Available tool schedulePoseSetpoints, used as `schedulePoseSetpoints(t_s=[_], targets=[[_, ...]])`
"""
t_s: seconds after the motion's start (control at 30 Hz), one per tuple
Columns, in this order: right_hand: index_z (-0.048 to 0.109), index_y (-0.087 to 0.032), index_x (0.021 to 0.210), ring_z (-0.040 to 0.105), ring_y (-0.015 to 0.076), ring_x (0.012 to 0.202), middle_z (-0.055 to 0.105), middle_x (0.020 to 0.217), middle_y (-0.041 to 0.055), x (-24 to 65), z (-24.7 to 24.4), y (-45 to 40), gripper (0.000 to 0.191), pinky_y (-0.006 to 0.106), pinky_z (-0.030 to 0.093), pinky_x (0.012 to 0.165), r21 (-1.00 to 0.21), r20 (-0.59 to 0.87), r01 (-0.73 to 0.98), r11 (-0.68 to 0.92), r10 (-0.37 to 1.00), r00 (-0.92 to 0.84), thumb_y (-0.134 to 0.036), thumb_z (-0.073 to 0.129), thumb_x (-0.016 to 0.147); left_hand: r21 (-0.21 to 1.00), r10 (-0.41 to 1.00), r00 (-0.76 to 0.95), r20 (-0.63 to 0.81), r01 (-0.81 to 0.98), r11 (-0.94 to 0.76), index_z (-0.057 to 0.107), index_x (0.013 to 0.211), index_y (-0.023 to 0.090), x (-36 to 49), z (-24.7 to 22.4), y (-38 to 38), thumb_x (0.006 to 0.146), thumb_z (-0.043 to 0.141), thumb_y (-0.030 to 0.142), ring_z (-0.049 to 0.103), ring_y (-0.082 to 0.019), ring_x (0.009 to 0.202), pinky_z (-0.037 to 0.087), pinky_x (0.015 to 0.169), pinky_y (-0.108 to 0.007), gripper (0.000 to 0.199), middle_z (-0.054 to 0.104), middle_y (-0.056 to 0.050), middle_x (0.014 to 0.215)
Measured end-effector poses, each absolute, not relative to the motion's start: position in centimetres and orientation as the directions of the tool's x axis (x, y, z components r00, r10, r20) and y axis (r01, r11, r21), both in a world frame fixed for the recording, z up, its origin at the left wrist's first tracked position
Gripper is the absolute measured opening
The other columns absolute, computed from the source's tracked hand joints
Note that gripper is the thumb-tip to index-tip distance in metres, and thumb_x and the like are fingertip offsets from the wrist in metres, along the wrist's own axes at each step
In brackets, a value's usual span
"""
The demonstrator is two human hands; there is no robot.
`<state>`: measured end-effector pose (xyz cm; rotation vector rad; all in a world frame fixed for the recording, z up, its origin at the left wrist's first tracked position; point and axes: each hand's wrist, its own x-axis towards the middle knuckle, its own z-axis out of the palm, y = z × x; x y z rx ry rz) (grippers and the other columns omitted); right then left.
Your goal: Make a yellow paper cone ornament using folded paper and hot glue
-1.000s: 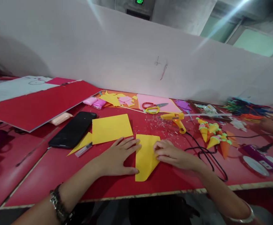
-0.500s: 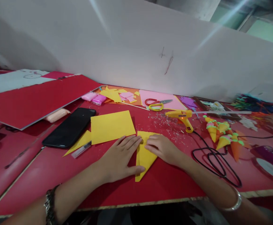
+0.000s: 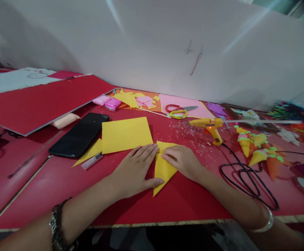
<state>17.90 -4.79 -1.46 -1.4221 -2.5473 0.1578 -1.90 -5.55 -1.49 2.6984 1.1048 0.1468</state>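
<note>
On the red counter (image 3: 193, 205), the left hand (image 3: 134, 170) lies flat with its fingertips and thumb on the folded yellow paper (image 3: 164, 168); the right hand (image 3: 184, 162), fingers curled, presses its right side. The paper tapers toward the near edge, right of a flat yellow sheet (image 3: 126, 135).

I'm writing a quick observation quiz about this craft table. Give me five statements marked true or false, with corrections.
1. The left hand and right hand both touch the pointed yellow paper. True.
2. The glue gun shows a red light. True.
3. The phone lies right of the glue gun. False: the phone is left of it.
4. The scissors lie closed. True.
5. The silver bangle circles the left arm. False: the bangle is on the right.
</note>
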Motion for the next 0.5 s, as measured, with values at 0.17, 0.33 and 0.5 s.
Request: schedulePoseSetpoints(t_s=[0.17, 0.33, 0.5], targets=[[0.053, -0.018, 0.069, 0.045, 0.0105, 0.060, 0.056, 0.064, -0.0001, 17.80, -1.60, -4.83, 0.029, 0.022, 0.025, 0.057, -0.193, 0.155, 0.831, 0.522, 0.853, -0.499, -0.034, 0.038, 0.087, 0.230, 0.704, 0.710, 0.014, 0.683, -0.693, 0.016, 0.136, 0.013, -1.92, -1.60, -5.62, 0.076, 0.021, 0.067, 0.018, -0.022, 0.130, 0.013, 0.106, -0.035, 0.081, 0.018, -0.007, 0.143], [0.053, -0.017, 0.068, 0.045, 0.0106, 0.060, 0.055, 0.063, 0.0000, 17.81, -1.74, -4.88, 0.031, 0.023, 0.026, 0.057, -0.211, 0.168, 0.833, 0.512, 0.858, -0.485, -0.035, 0.037, 0.088, 0.219, 0.700, 0.714, 0.014, 0.681, -0.699, 0.016, 0.137, 0.013, -1.93, -1.55, -5.76, 0.076, 0.020, 0.068, 0.017, -0.022, 0.130, 0.011, 0.107, -0.036, 0.082, 0.018, -0.007, 0.143], [0.054, -0.018, 0.069, 0.047, 0.0114, 0.063, 0.056, 0.064, 0.0007, 17.71, -1.84, -4.94, 0.031, 0.023, 0.027, 0.058, -0.207, 0.164, 0.841, 0.500, 0.865, -0.474, -0.035, 0.035, 0.088, 0.210, 0.704, 0.710, 0.021, 0.685, -0.697, 0.017, 0.136, 0.013, -1.91, -1.47, -5.95, 0.075, 0.021, 0.068, 0.019, -0.023, 0.130, 0.012, 0.106, -0.038, 0.082, 0.020, -0.008, 0.143]])
